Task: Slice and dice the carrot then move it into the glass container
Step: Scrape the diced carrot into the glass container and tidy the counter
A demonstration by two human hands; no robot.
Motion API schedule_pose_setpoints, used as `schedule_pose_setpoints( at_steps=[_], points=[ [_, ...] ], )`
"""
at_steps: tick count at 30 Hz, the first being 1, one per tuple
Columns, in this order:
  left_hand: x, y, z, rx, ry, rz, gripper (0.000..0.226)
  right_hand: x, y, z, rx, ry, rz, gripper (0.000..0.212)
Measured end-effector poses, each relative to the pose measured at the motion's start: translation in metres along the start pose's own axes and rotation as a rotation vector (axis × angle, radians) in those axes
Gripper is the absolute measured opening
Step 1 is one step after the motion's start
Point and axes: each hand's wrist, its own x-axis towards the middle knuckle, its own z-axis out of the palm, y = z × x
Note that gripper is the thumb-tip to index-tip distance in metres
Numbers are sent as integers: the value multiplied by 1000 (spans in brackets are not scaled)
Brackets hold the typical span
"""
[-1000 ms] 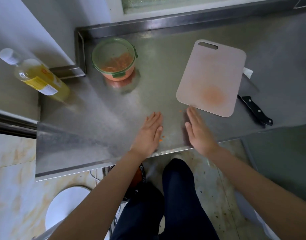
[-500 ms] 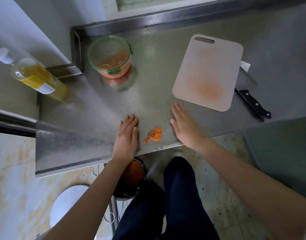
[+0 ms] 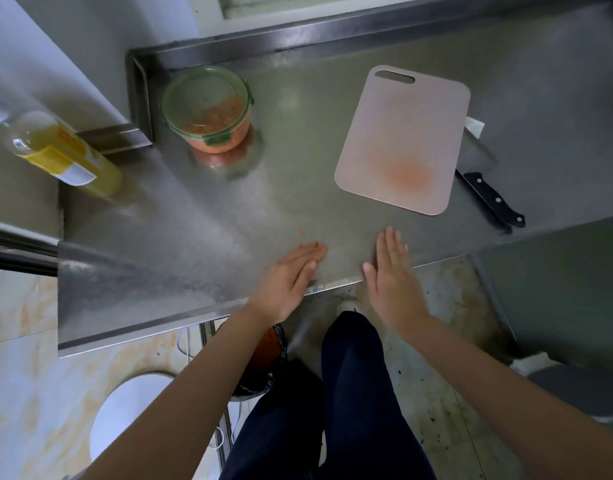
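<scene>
The round glass container with a green-rimmed lid stands at the back left of the steel counter, diced carrot inside it. The pale cutting board lies at the right, bare, with an orange stain. A black-handled knife lies just right of the board. My left hand rests flat on the counter's front edge, fingers straight. My right hand hovers flat at the same edge, a little apart from the left. A tiny carrot crumb lies just beyond my left fingertips.
A bottle of yellow oil stands on the left ledge. Below the counter edge a black-lined bin holds orange scraps, next to my legs. A white round object sits on the tiled floor at the lower left.
The small heap of carrot scraps between my hands half a second ago is gone from the counter. Both hands have drawn closer together at the front edge.
</scene>
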Motion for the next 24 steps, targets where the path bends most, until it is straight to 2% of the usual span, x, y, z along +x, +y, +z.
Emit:
schedule_pose_setpoints(
  at_steps=[3, 6, 8, 10, 12, 15, 17, 18, 21, 24],
  points=[
    [-19, 4, -5, -205, 74, -90, 40, -12, -32, 14, 22, -122, -192, 75],
    [-18, -3, -14, -68, 241, -82, 43, -10, -52, 13, 103, -190, -343, 76],
    [-15, -13, -20, 67, 287, -105, 45, 1, -48, 4, 160, -137, -269, 75],
    [-15, -22, -22, 119, 288, -167, 49, 13, -37, -4, 125, -80, -87, 65],
    [-17, -27, -18, 131, 272, -188, 51, 15, -32, -6, 30, -133, -3, 60],
    [-23, -23, -9, 103, 233, -139, 49, -4, -52, 3, 11, -248, -217, 65],
    [-30, -17, -3, 79, 189, -99, 48, -15, -65, 7, 106, -284, -365, 66],
    [-33, -15, -1, 65, 178, -88, 48, -17, -67, 7, 160, -274, -378, 65],
    [-37, -12, 5, 62, 210, -101, 47, -13, -50, 0, 216, -169, -190, 57],
    [-35, -8, 12, 125, 248, -147, 43, -14, -26, 2, 71, -142, -55, 60]
  ],
)
